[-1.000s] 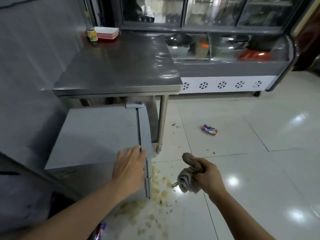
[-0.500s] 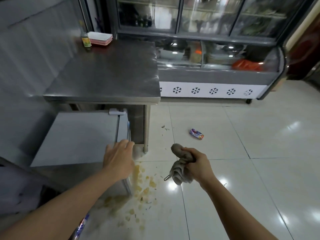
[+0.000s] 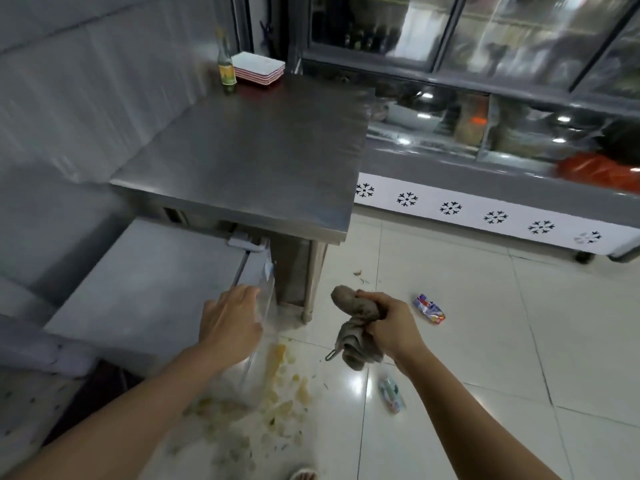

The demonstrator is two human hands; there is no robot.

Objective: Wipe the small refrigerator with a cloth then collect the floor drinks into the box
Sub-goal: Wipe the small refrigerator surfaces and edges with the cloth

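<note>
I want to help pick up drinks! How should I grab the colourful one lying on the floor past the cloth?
The drink pouch lies flat on its side on the floor tiles. Probably best to come from above and pinch across its narrow middle, thumb on one long edge, fingers on the other. No other thing crowds it.

Left hand (image 3: 231,323) is being rested, fingers straight, on the near right top edge of the small refrigerator (image 3: 138,299), which is being sheltered under a steel table (image 3: 249,157). A bunched grey cloth (image 3: 356,327) is being gripped by the right hand (image 3: 391,327) above the tiled floor (image 3: 485,323). Two drink packs are being left on the floor: one (image 3: 428,309) right of the cloth, one (image 3: 392,394) nearer. Yellowish spill (image 3: 277,393) is being seen beside the fridge.
</note>
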